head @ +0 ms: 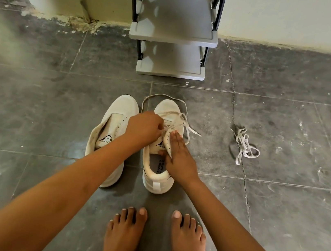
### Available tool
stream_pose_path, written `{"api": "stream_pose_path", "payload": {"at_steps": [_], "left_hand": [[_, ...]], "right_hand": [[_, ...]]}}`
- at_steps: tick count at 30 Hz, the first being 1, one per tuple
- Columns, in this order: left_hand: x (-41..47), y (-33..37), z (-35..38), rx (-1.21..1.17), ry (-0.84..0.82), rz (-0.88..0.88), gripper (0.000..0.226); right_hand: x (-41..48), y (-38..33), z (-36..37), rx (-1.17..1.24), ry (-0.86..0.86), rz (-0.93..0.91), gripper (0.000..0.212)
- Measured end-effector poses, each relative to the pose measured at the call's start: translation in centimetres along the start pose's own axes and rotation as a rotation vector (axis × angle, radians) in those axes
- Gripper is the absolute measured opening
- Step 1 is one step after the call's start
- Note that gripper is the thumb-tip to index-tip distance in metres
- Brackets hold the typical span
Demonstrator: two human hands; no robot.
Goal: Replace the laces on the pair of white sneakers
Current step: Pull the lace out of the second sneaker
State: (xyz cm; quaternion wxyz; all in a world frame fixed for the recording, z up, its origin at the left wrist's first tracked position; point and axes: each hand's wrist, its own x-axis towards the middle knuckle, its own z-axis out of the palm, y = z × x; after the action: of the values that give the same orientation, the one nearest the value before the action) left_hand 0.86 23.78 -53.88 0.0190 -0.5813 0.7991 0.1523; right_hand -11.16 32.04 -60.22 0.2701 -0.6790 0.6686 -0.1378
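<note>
The dark tile floor [57, 98] is the biggest thing here, and everything sits on it. Far past the hands stands a grey shelf rack [176, 15] against the wall.

Two white shoes stand side by side. The laced sneaker [157, 180] is right under both hands. The other sneaker [116, 118] is just beside the left hand, on its outer side, and I see no lace in its holes.

The left hand [144, 127] is curled up and pinches the lace [182, 119] near the top holes. The right hand [179, 157] has straight fingers on the shoe's side and its thumb on the inner side, so it grips the laced sneaker by that flap.

I think the shoe is light and would slide on the smooth tiles, so it helps to hold it down like this. The lace looks soft and floppy. It is best pinched close to a hole and pulled a bit at a time, or it may snag.

A loose lace [245, 148] lies in a small heap well off to the right of the right hand. Two bare feet [122, 237] stand near the shoe's heel, closer than the hands. The long lace loop past the toe could tangle.
</note>
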Motion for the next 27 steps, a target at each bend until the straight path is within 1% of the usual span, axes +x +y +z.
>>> {"api": "stream_pose_path", "payload": {"at_steps": [2, 4, 5, 6, 8, 10, 11, 12, 13, 14, 15, 16, 17, 18, 22, 24, 25, 27], "left_hand": [[0.2, 0.5, -0.1, 0.108, 0.019, -0.003, 0.018], [0.2, 0.9, -0.5, 0.095, -0.006, 0.012, 0.017], [0.2, 1.1, -0.9, -0.002, -0.043, 0.024, 0.017], [0.0, 1.4, -1.7, -0.165, -0.080, 0.055, 0.017], [-0.9, 1.9, -3.4, -0.629, -0.156, 0.092, 0.013], [-1.7, 1.9, -5.2, -1.015, -0.178, 0.087, 0.019], [-1.9, 1.7, -5.7, -1.122, -0.156, 0.069, 0.018], [-1.7, 1.3, -5.8, -1.143, -0.112, 0.051, 0.014], [-1.3, 0.9, -5.7, -1.044, -0.058, 0.043, 0.008], [-0.9, 0.5, -5.4, -0.802, -0.030, 0.053, 0.011], [-0.4, 0.0, -4.7, -0.498, -0.049, 0.073, 0.022], [-0.1, -0.3, -3.8, -0.258, -0.097, 0.098, 0.032], [0.0, -0.6, -2.8, -0.116, -0.144, 0.109, 0.037], [0.0, -0.6, -1.8, -0.056, -0.161, 0.109, 0.037], [-0.3, 0.0, 0.4, 0.048, -0.031, 0.078, 0.025], [-0.3, 0.2, 0.4, 0.043, 0.016, 0.122, 0.022], [-0.3, 0.3, 0.0, -0.023, 0.020, 0.149, 0.022], [-0.4, 0.5, -1.6, -0.300, 0.029, 0.193, 0.017]], "right_hand": [[0.0, 0.0, 0.0, -0.012, -0.002, -0.002, 0.064], [0.1, -0.1, 0.0, -0.013, -0.001, 0.006, 0.063], [0.1, -0.1, 0.0, -0.012, 0.001, 0.009, 0.063], [0.2, -0.1, 0.0, -0.013, 0.001, 0.011, 0.063], [0.1, -0.1, -0.1, -0.027, -0.011, 0.011, 0.063], [0.1, -0.1, -0.1, -0.034, -0.015, 0.015, 0.063], [0.1, -0.1, -0.1, -0.034, -0.013, 0.014, 0.064], [0.1, -0.1, -0.1, -0.033, -0.010, 0.013, 0.064], [0.2, -0.2, -0.1, -0.034, -0.008, 0.011, 0.063], [0.2, -0.2, -0.1, -0.037, -0.006, 0.009, 0.063], [0.2, -0.2, -0.1, -0.038, -0.005, 0.007, 0.063], [0.3, -0.1, -0.1, -0.039, -0.002, 0.005, 0.062], [0.2, -0.1, 0.0, -0.040, -0.001, 0.004, 0.062], [0.2, 0.0, 0.0, -0.039, 0.001, 0.001, 0.062], [0.2, 0.1, 0.2, -0.033, 0.012, -0.014, 0.062], [0.3, 0.0, 0.2, -0.028, 0.011, -0.010, 0.062], [0.3, 0.0, 0.2, -0.026, 0.011, -0.004, 0.062], [0.3, 0.1, 0.2, -0.029, 0.014, 0.004, 0.063]]}}
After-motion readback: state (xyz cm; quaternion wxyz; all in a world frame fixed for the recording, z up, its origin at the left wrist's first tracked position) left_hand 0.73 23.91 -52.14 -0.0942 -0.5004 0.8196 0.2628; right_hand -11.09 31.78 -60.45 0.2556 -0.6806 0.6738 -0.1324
